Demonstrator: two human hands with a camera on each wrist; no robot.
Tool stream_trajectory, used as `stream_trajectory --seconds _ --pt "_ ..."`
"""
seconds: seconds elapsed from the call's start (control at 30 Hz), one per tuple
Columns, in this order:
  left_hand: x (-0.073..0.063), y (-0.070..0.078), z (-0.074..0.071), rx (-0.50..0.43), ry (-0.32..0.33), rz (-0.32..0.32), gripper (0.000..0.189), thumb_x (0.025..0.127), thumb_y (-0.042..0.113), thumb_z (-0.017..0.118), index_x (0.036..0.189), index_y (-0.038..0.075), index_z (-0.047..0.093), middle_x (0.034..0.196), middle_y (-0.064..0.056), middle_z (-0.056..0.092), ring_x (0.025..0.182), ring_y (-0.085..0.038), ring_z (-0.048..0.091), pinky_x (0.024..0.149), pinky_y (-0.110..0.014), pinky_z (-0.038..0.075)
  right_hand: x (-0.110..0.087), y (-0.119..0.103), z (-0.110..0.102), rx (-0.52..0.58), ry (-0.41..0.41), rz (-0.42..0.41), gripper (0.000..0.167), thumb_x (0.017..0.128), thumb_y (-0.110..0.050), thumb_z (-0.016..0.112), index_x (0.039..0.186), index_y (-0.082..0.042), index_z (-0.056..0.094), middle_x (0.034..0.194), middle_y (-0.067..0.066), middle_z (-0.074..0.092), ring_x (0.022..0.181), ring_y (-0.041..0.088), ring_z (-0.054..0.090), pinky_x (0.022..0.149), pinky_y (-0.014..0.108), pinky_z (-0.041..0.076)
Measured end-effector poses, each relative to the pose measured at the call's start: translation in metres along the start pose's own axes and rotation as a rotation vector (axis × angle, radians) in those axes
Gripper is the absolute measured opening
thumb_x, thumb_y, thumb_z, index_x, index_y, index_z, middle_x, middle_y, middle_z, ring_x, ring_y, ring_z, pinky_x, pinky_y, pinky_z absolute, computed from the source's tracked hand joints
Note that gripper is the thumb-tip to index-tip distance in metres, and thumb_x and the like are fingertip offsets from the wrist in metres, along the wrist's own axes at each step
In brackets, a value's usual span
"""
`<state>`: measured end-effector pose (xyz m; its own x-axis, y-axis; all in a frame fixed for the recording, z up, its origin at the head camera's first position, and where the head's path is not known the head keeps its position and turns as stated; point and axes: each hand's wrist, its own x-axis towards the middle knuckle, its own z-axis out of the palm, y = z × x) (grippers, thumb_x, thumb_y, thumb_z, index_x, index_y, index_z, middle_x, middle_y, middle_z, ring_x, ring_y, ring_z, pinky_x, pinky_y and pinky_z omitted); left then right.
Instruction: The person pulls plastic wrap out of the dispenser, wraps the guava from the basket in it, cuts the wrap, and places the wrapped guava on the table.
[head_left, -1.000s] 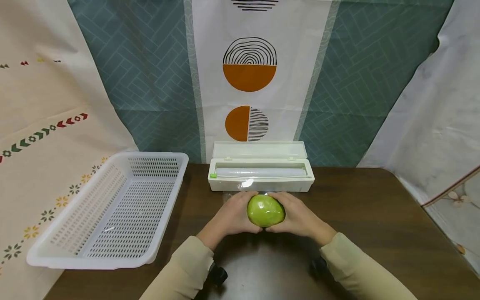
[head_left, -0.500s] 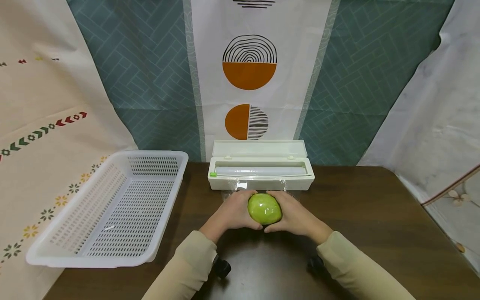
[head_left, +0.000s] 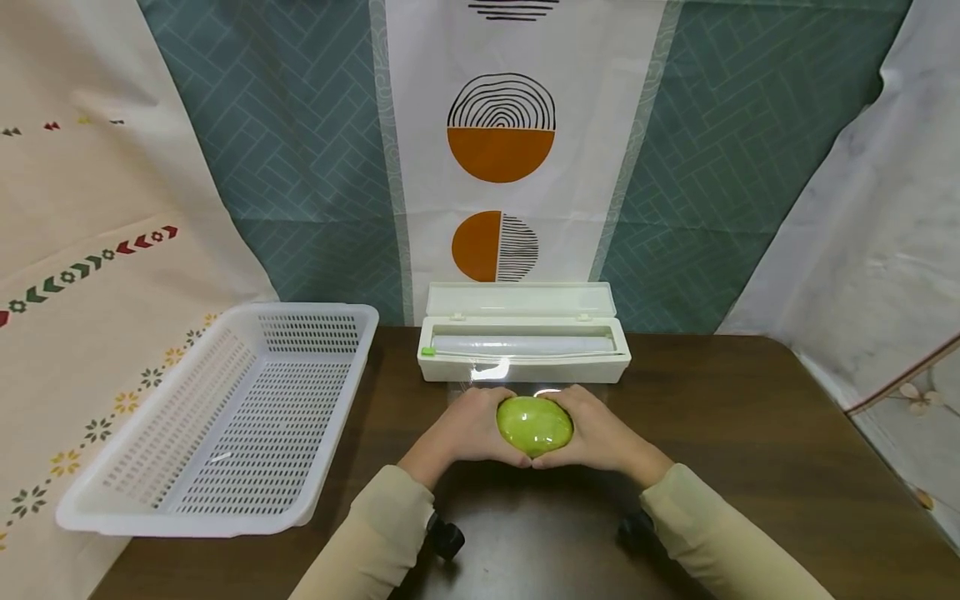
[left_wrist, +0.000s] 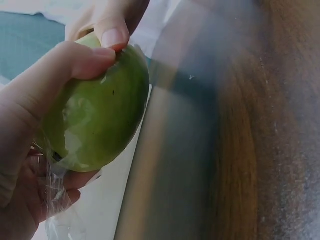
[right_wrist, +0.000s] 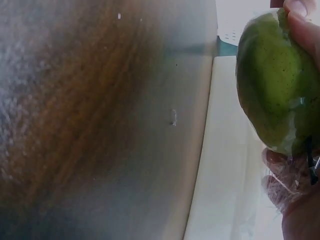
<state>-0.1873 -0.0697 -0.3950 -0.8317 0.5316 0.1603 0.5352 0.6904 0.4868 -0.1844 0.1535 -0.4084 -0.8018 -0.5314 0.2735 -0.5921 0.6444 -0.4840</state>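
Observation:
A green mango [head_left: 534,425] with a glossy layer of cling film over it is held between both hands in front of the cling film box [head_left: 525,369]. My left hand [head_left: 474,427] grips its left side, and my right hand [head_left: 598,429] grips the right. The thumbs meet on the near side of the fruit. In the left wrist view, loose cling film [left_wrist: 56,192] gathers and hangs below the mango, over the fingers. The right wrist view shows the mango's skin [right_wrist: 280,75] under the film, with crumpled film by the lower fingers.
The box stands with its lid [head_left: 521,299] raised, a film roll [head_left: 525,343] inside and a green slider [head_left: 427,352] at its left. A white perforated basket [head_left: 303,492] stands on the left of the dark wooden table [head_left: 750,450]. Patterned cloths hang behind and at the sides.
Both hands keep their grip on the mango. It has turned slightly and looks wider from above, and the thumbs, a little apart half a second ago, now touch.

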Motion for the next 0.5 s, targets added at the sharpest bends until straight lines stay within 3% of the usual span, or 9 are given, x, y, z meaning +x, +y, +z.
stream_trajectory --seconds 0.2,0.5 --pt "-0.0049 0.0009 0.0022 -0.008 -0.011 -0.014 0.077 0.054 0.057 0.081 0.112 0.010 0.062 0.091 0.006 0.063 0.075 -0.006 0.054 0.062 -0.020 0.045 -0.0020 0.0012 -0.0001 0.004 0.011 -0.054 0.074 0.055 -0.071 0.077 0.112 -0.026 0.064 0.101 -0.020 0.060 0.089 0.003 0.048 0.075 0.026 0.043" --pt "-0.0102 0.0029 0.0046 -0.029 0.002 -0.017 0.067 0.051 0.058 0.082 0.099 0.014 0.063 0.080 0.010 0.059 0.069 -0.005 0.053 0.058 -0.019 0.044 -0.0053 -0.0036 -0.0027 0.034 -0.042 -0.034 0.068 0.055 -0.066 0.079 0.110 -0.029 0.064 0.100 -0.020 0.059 0.090 0.004 0.048 0.074 0.026 0.043"
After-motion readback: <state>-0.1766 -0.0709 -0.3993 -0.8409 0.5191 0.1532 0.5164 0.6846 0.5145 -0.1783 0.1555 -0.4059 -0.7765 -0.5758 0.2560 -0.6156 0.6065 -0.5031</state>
